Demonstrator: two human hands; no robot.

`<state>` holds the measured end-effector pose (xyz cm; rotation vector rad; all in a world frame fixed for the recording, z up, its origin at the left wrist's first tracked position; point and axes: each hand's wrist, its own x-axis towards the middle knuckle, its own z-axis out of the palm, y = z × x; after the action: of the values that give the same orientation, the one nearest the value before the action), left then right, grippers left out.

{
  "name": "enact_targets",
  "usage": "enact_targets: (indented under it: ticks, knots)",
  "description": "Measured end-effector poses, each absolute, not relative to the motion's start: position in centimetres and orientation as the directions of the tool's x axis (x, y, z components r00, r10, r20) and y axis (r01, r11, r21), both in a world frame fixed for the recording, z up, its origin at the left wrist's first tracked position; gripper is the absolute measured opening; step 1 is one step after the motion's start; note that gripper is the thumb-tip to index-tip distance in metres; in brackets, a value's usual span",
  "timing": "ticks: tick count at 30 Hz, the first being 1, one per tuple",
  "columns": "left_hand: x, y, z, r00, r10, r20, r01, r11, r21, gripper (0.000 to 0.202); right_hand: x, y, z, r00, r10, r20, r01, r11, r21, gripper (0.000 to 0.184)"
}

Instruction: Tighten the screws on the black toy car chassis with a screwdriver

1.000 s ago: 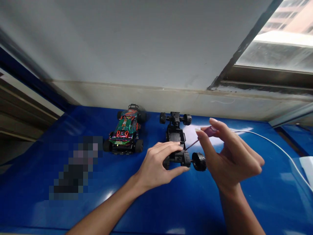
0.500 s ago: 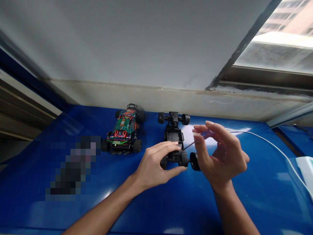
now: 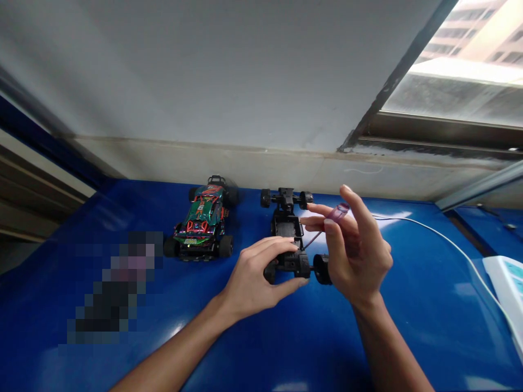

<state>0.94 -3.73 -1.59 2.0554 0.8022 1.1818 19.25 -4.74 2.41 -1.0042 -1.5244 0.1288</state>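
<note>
Just right of centre in the frame, a black car chassis (image 3: pixel 287 224) is gripped on the blue table (image 3: pixel 253 354) by the left hand (image 3: pixel 254 275), fingers laid across its top and thumb set at the near end, and here a purple-handled screwdriver (image 3: pixel 337 213) is pinched by the right hand (image 3: pixel 362 253), one finger raised, the shaft slanted down to the chassis beside the left fingertips. Left of centre, a green-and-orange toy car (image 3: pixel 202 209) is parked well apart, while at lower left a pixelated item (image 3: pixel 110 296) cannot be made out. Over on the right, a white cable (image 3: pixel 447 234) is trailed towards a white box (image 3: pixel 500 280).
</note>
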Motion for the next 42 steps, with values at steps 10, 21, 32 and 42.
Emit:
enact_targets:
  ticks: [10, 21, 32, 42]
  knots:
    - [0.8, -3.6, -1.6, 0.438, 0.740, 0.511, 0.200, -0.634, 0.747, 0.044, 20.2, -4.2, 2.6, 0.174, 0.325, 0.929, 0.848, 0.430, -0.310, 0.037]
    - [0.8, -3.6, -1.6, 0.441, 0.735, 0.514, 0.193, -0.637, 0.746, 0.043, 20.8, -4.8, 3.7, -0.040, 0.495, 0.868, 0.767, 0.572, -0.290, 0.058]
    - [0.8, -3.5, -1.5, 0.450, 0.737, 0.504, 0.197, -0.633, 0.749, 0.044, 18.9, -4.0, 2.0, 0.244, 0.346, 0.906, 0.732, 0.547, -0.406, 0.068]
    - [0.8, -3.4, -1.5, 0.454, 0.740, 0.497, 0.175, -0.621, 0.764, 0.042, 19.3, -3.4, 2.2, 0.192, 0.454, 0.870, 0.570, 0.670, -0.475, 0.065]
